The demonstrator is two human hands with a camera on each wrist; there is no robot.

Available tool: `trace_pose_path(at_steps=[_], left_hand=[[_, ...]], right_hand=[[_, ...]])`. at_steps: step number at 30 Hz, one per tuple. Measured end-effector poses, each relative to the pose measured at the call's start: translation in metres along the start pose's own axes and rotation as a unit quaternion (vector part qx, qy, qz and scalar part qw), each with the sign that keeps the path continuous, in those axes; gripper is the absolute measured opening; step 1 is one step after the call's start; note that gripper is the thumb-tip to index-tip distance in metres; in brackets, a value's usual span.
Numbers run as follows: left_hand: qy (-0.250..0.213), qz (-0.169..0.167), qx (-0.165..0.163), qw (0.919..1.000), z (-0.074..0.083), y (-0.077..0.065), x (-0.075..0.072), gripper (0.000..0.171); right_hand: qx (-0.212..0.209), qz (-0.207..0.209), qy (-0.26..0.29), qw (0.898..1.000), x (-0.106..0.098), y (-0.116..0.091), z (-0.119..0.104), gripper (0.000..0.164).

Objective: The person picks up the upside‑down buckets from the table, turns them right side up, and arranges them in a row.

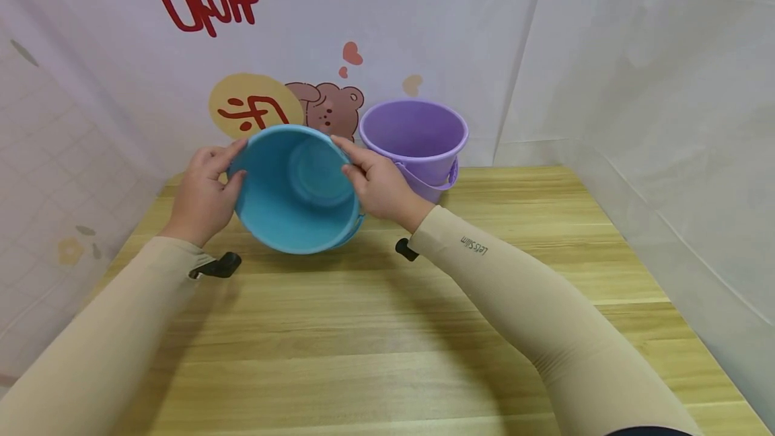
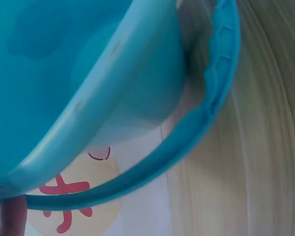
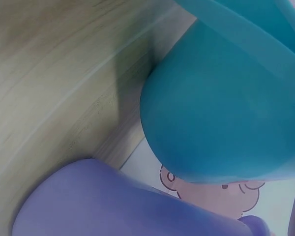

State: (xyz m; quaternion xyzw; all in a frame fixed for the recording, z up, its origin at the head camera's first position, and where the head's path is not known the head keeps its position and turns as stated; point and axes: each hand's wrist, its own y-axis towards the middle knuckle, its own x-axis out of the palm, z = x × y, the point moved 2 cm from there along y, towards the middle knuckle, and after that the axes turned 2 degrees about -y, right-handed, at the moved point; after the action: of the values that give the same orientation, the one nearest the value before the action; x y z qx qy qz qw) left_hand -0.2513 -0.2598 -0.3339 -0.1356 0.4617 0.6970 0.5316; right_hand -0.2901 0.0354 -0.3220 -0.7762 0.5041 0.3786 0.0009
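Note:
A blue bucket is tilted so that its mouth faces me, above the far left part of the table. My left hand grips its rim on the left side, thumb on the inside. On the opposite side my right hand pinches the rim between thumb and fingers. The bucket's blue handle hangs away from the rim in the left wrist view. Close beside my right hand, a purple bucket stands upright with its handle lowered. The right wrist view shows the blue bucket's outer wall near the purple one.
The wooden table ends at a white curtain printed with a bear, hearts and red characters. More white sheeting borders the right side, and a patterned sheet borders the left.

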Motion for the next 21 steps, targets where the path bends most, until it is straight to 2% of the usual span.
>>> trace_pose_path(at_steps=[5,9,14,21], left_hand=[[-0.011,0.014,0.004,0.9998,0.004,0.002,-0.004,0.051],[-0.011,0.012,0.001,0.9999,0.01,0.004,-0.008,0.049],[-0.007,-0.003,-0.03,0.9995,0.011,0.008,-0.013,0.049],[-0.007,-0.016,-0.058,0.9982,0.011,0.008,-0.016,0.051]], right_hand=[[0.019,0.01,0.017,1.0,-0.001,-0.001,0.003,0.053],[0.005,0.022,0.001,1.0,-0.004,-0.003,0.006,0.054],[-0.03,0.02,-0.033,0.999,-0.002,-0.006,0.012,0.062],[-0.029,0.006,-0.05,0.998,-0.001,-0.005,0.011,0.064]])
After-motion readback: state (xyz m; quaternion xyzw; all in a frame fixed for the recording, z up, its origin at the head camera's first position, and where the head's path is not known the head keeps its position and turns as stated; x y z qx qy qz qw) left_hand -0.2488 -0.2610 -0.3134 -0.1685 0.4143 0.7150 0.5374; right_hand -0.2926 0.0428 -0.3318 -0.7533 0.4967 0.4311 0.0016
